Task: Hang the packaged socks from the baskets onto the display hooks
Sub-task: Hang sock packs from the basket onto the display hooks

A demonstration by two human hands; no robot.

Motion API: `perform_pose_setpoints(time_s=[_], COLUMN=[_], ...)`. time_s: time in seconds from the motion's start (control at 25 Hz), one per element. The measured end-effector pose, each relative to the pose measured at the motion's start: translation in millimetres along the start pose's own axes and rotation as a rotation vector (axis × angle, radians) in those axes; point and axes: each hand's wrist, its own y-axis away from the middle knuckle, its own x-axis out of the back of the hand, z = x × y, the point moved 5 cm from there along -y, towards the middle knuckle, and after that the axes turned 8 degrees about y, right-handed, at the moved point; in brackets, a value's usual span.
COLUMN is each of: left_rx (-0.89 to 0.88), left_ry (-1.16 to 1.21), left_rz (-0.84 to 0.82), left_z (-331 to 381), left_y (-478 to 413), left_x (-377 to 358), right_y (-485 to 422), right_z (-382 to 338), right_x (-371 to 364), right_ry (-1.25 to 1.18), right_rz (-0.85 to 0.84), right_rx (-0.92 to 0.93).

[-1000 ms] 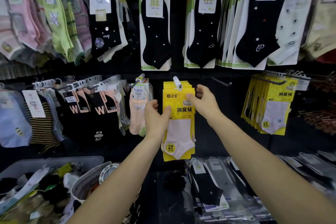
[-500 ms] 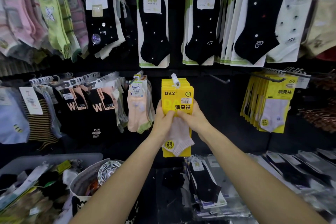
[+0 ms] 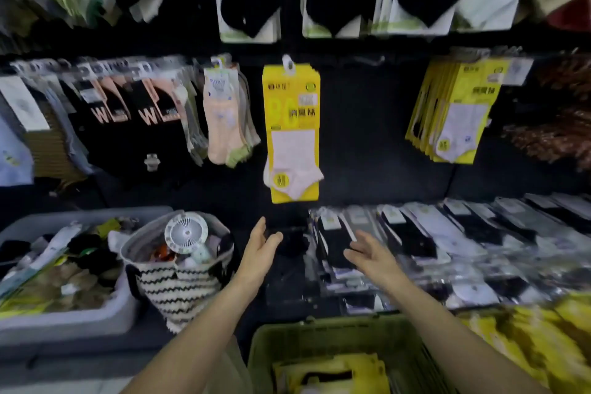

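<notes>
A stack of yellow sock packs (image 3: 291,131) hangs on a display hook (image 3: 287,62) at the centre of the dark wall, with a pale sock showing on the front pack. Below it, my left hand (image 3: 260,249) and my right hand (image 3: 367,254) hover apart with fingers relaxed, holding nothing. A green basket (image 3: 265,352) sits at the bottom centre, and yellow sock packs (image 3: 332,373) lie inside it. The frame is blurred by motion.
A grey bin (image 3: 64,326) of mixed socks stands at the left, beside a zigzag-patterned bag (image 3: 179,294) holding a small white fan (image 3: 186,233). Flat packs of black socks (image 3: 415,240) lie along the shelf at right. More yellow packs (image 3: 460,112) hang at the right.
Both hands have let go of the hanging yellow packs and dropped below them. The view has tilted down, bringing the green basket into sight.
</notes>
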Motion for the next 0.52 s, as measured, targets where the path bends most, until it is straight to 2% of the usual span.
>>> perform_pose_setpoints(time_s=[0.2, 0.4, 0.52], left_rx=[0.224, 0.381, 0.472], left_ry=[-0.141, -0.302, -0.393], left_rz=[-0.108, -0.176, -0.239], left_z=[-99, -192, -242], left_y=[52, 102, 122], left_x=[-31, -44, -44], right_y=[55, 80, 99], right_z=[117, 196, 247], right_x=[-1, -12, -39], right_ry=[0.06, 0.119, 0.196], right_rz=[0.017, 0.03, -0.075], right_rx=[-0.24, -0.399, -0.59])
